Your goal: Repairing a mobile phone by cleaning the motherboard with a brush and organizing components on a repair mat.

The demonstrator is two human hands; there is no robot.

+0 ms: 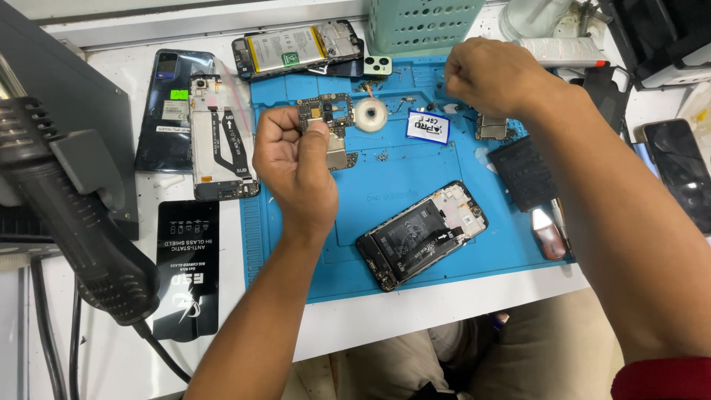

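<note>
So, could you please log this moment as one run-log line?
left hand: pinches circuit board | right hand: closed over blue mat, contents unseen | opened phone: lying on mat

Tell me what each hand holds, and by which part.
Left hand pinches a small circuit board by its left edge. Right hand is closed; any contents cannot be told.

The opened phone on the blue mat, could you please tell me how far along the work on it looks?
Done: the opened phone lies on the blue mat with its back off, battery showing. In hand: the left hand pinches a circuit board above the mat; the right hand is closed over the mat's far compartments, its contents hidden. Left: the board is not in the phone, and the phone has no cover on.
</note>
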